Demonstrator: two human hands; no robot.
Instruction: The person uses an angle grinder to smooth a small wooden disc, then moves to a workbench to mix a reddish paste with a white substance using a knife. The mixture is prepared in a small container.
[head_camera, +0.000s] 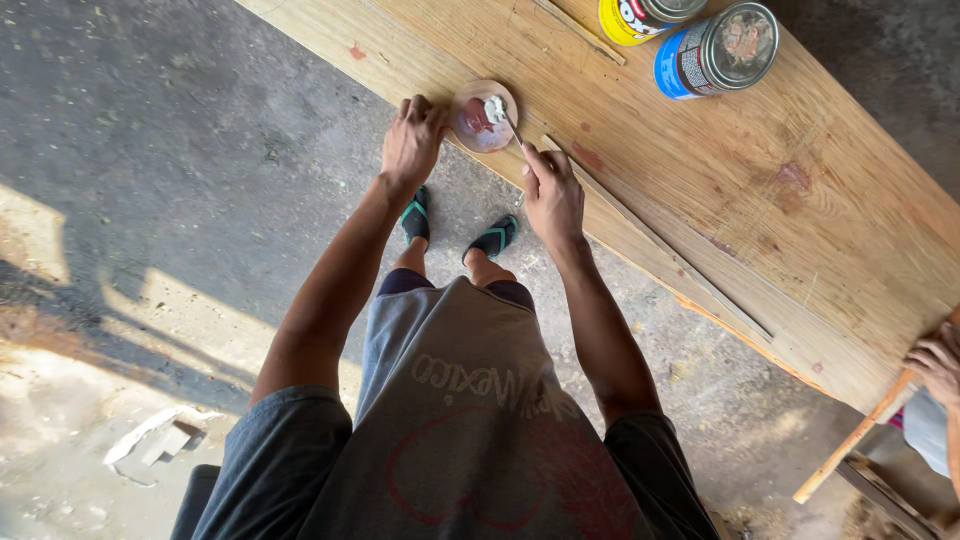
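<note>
My left hand (412, 138) grips the edge of a small round lid (474, 135) that lies at the near edge of a wide wooden board (700, 160). Reddish paste and a white blob sit on the lid. My right hand (552, 195) holds a thin metal tool (510, 122), its tip resting in the white blob on the lid.
Two open cans stand at the far end of the board, a blue one (715, 50) and a yellow one (640, 15). A thin wood strip (660, 245) lies along the board. Another person's hand (935, 365) rests at the board's right end. Grey concrete floor lies below.
</note>
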